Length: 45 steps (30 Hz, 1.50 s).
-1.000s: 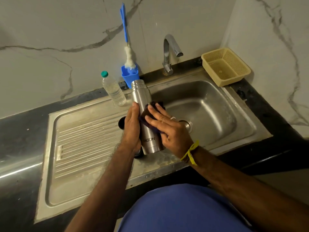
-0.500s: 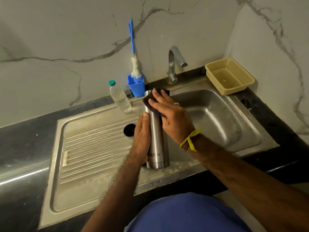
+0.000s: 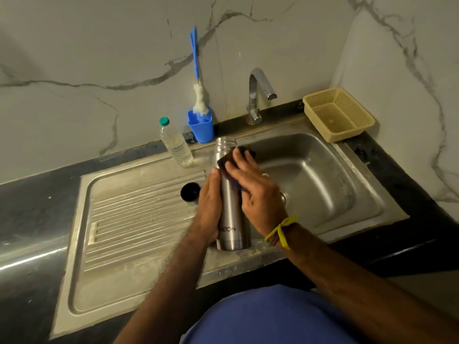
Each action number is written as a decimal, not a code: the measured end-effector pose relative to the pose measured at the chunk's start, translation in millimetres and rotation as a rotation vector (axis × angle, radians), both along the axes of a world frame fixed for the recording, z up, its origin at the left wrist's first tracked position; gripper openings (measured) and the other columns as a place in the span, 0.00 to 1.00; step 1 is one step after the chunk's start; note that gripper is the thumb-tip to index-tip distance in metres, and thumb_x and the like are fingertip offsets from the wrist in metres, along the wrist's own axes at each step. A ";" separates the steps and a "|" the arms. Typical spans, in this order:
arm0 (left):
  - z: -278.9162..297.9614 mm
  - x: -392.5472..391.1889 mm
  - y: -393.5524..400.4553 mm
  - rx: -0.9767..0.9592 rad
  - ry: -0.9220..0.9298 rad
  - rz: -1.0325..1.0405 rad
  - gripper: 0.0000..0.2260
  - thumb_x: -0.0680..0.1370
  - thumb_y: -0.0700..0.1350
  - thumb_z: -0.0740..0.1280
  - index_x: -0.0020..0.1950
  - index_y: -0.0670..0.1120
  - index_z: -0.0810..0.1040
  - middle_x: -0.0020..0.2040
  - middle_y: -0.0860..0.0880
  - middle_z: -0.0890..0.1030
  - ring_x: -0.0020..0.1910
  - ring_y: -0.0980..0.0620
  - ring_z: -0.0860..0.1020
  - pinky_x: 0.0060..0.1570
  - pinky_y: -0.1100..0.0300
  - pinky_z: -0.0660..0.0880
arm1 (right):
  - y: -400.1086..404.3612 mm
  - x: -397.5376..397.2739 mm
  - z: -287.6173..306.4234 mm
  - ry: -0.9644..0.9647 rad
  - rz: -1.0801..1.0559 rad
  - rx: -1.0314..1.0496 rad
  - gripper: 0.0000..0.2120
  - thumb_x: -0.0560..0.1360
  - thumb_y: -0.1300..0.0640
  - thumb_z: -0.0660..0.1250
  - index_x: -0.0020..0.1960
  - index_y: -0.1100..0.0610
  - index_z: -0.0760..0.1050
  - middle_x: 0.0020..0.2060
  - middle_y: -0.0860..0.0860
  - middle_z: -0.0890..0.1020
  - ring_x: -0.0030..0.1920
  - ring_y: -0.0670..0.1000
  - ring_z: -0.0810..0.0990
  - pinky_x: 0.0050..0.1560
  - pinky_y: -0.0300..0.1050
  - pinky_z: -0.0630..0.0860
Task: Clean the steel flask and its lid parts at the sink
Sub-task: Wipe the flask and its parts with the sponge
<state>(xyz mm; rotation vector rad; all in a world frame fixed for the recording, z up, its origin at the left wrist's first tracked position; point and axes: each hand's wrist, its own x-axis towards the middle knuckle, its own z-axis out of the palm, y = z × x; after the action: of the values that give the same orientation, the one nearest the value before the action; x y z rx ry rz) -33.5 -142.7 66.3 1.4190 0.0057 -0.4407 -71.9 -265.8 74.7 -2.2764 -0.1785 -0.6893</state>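
The steel flask (image 3: 229, 202), gripped by the left hand (image 3: 208, 207), is being scrubbed outside; the scrub pad (image 3: 236, 158) is pressed on by the right hand (image 3: 258, 192). Next, the interior and lid parts probably require cleaning.

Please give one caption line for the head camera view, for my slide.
Left hand steadies the open steel flask while the right hand rubs it with a dark scrub pad.

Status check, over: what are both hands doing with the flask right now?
Left hand grips steel flask. Right hand presses dark scrub pad near its neck. Black cap sits apart on drainboard; nothing obstructing.
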 end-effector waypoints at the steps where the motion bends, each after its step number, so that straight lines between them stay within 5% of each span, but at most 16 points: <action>1: 1.0 3.7 2.7 -0.008 0.008 0.000 0.23 0.85 0.62 0.56 0.69 0.48 0.77 0.60 0.36 0.82 0.57 0.37 0.82 0.56 0.44 0.80 | -0.1 -4.7 -3.4 -0.004 0.012 0.006 0.24 0.76 0.69 0.59 0.70 0.60 0.73 0.73 0.56 0.70 0.76 0.57 0.66 0.73 0.52 0.68; 5: 8.2 12.4 6.6 0.018 0.039 -0.008 0.24 0.84 0.63 0.55 0.68 0.49 0.77 0.57 0.36 0.83 0.53 0.40 0.84 0.50 0.46 0.82 | -5.8 -2.1 -7.2 0.043 -0.077 0.160 0.27 0.72 0.74 0.63 0.70 0.61 0.73 0.72 0.58 0.71 0.73 0.57 0.71 0.68 0.57 0.74; 9: 14.5 22.4 10.5 -0.047 0.112 -0.021 0.29 0.83 0.66 0.53 0.70 0.48 0.77 0.59 0.37 0.84 0.57 0.39 0.84 0.53 0.45 0.82 | -4.1 -20.0 -5.7 -0.026 0.103 -0.036 0.27 0.73 0.74 0.65 0.70 0.60 0.74 0.73 0.56 0.70 0.75 0.56 0.67 0.70 0.51 0.72; 12: 14.0 23.2 5.8 -0.011 0.125 -0.075 0.30 0.81 0.68 0.53 0.69 0.48 0.77 0.58 0.38 0.84 0.54 0.42 0.85 0.49 0.49 0.82 | -5.3 -13.5 -3.2 0.004 -0.033 0.024 0.23 0.75 0.70 0.61 0.69 0.61 0.75 0.73 0.56 0.71 0.74 0.57 0.68 0.70 0.53 0.72; 16: 16.8 32.2 3.4 -0.057 0.119 -0.054 0.34 0.78 0.71 0.60 0.73 0.47 0.74 0.64 0.35 0.81 0.62 0.36 0.81 0.62 0.39 0.77 | -1.8 -27.6 -4.9 -0.020 0.139 -0.147 0.20 0.79 0.65 0.56 0.69 0.61 0.75 0.73 0.56 0.70 0.77 0.57 0.64 0.75 0.44 0.64; 21: 22.9 43.1 -3.9 0.070 0.015 0.018 0.34 0.71 0.66 0.73 0.69 0.47 0.74 0.58 0.40 0.84 0.54 0.42 0.85 0.54 0.43 0.83 | -16.9 -30.8 -15.8 0.047 0.033 0.013 0.26 0.74 0.76 0.62 0.70 0.62 0.73 0.73 0.57 0.70 0.75 0.57 0.67 0.69 0.58 0.72; 24: 20.7 48.2 -7.3 0.069 0.055 0.029 0.36 0.70 0.65 0.76 0.69 0.47 0.73 0.59 0.40 0.84 0.54 0.43 0.85 0.55 0.43 0.82 | -8.9 -37.9 -16.2 -0.014 0.181 -0.137 0.19 0.81 0.69 0.56 0.69 0.62 0.74 0.73 0.58 0.70 0.76 0.58 0.64 0.72 0.56 0.70; 28: 17.0 55.7 -6.4 0.141 0.056 0.089 0.28 0.75 0.63 0.72 0.68 0.49 0.71 0.58 0.42 0.83 0.54 0.44 0.84 0.55 0.45 0.83 | -11.7 -42.1 -24.8 -0.010 0.165 -0.160 0.20 0.81 0.65 0.55 0.69 0.61 0.75 0.73 0.56 0.70 0.77 0.56 0.63 0.68 0.58 0.73; 35: 22.5 65.5 -1.8 0.074 0.135 0.157 0.30 0.75 0.63 0.72 0.69 0.47 0.73 0.58 0.39 0.83 0.52 0.43 0.85 0.45 0.51 0.83 | -17.3 -47.6 -30.9 -0.067 0.206 -0.230 0.20 0.81 0.69 0.54 0.67 0.61 0.77 0.72 0.59 0.72 0.75 0.59 0.67 0.64 0.58 0.76; 45: 14.8 55.7 2.9 0.013 0.167 0.108 0.25 0.77 0.63 0.70 0.65 0.47 0.75 0.59 0.36 0.83 0.52 0.41 0.84 0.56 0.42 0.82 | -11.8 -29.6 -27.3 0.016 0.145 -0.017 0.24 0.75 0.69 0.57 0.70 0.61 0.74 0.74 0.57 0.69 0.75 0.57 0.67 0.67 0.58 0.74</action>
<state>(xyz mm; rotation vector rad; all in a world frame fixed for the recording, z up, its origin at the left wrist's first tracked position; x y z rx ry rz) 22.2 -139.8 81.0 1.3835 0.2199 -0.4688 -101.5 -277.7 47.4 -2.2584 -0.3390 -0.5955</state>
